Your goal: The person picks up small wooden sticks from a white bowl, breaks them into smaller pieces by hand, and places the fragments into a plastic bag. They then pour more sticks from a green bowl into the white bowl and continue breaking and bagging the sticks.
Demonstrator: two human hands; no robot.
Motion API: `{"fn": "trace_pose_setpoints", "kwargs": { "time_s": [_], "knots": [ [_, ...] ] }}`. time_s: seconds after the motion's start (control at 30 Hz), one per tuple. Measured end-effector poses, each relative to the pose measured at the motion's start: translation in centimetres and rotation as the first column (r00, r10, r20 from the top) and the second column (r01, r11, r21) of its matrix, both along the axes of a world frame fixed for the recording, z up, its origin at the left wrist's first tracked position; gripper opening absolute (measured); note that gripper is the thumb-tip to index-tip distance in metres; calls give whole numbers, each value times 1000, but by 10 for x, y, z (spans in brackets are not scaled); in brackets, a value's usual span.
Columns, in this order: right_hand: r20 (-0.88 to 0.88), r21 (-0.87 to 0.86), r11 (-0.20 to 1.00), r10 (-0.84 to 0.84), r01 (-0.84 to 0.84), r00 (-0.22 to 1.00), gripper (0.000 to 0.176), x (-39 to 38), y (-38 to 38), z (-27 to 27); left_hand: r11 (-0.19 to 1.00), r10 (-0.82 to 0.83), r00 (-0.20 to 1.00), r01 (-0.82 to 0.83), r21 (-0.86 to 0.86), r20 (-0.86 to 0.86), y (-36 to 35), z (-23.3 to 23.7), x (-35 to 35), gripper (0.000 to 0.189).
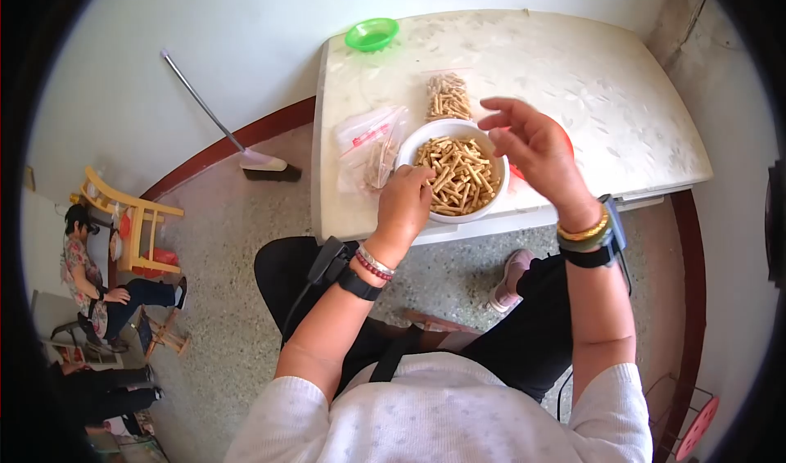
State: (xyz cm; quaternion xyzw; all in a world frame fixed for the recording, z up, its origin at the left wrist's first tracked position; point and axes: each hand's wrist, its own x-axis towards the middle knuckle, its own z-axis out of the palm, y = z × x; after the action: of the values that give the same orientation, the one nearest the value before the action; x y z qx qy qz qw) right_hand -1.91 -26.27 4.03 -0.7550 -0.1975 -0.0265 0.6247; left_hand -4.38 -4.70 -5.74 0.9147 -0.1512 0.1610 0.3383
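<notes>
pale tabletop (589, 70) carries, near its edge, a white bowl (419, 135) of short sticks (465, 168). left hand (401, 205) reaches among them, its grip cannot be told; right hand (536, 148) is released, above the rim. sticks look light, stiff, perhaps brittle; best pinched gently mid-length.

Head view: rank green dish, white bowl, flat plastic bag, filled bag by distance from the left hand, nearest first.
1. White bowl: at the left hand, fingers over its rim.
2. Flat plastic bag: left of bowl.
3. Filled bag: beyond bowl.
4. Green dish: far edge of table.
</notes>
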Motion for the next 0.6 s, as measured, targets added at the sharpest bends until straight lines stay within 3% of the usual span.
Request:
{"fn": "trace_pose_setpoints", "kwargs": {
  "time_s": [0.07, 0.13, 0.33, 0.47, 0.53, 0.6],
  "knots": [
    [-4, 15, 999, -39, 39, 999, 30, 6, 1, -32, 997, 13, 999, -15, 82, 30, -5, -2, 2, 25],
    [-144, 2, 999, -36, 37, 989, 28, 7, -3, -49, 975, 70, 997, -65, 215, -13, -12, -3, 2, 18],
    [-231, 23, 999, -29, 35, 973, 25, -1, -13, -42, 933, 116, 992, -122, 339, 40, -23, -13, 13, 8],
    [-249, 6, 999, -34, 37, 968, 22, -4, -16, -43, 937, 127, 992, -128, 324, 24, -22, -13, 16, 6],
    [-236, 4, 999, -43, 45, 971, 20, 0, -16, -53, 980, 144, 988, -150, 130, 53, -19, -8, 17, 4],
    [-175, -29, 999, -40, 35, 984, 20, 4, -14, -64, 991, 111, 990, -117, 65, 83, -16, -5, 19, 6]
  ]
}}
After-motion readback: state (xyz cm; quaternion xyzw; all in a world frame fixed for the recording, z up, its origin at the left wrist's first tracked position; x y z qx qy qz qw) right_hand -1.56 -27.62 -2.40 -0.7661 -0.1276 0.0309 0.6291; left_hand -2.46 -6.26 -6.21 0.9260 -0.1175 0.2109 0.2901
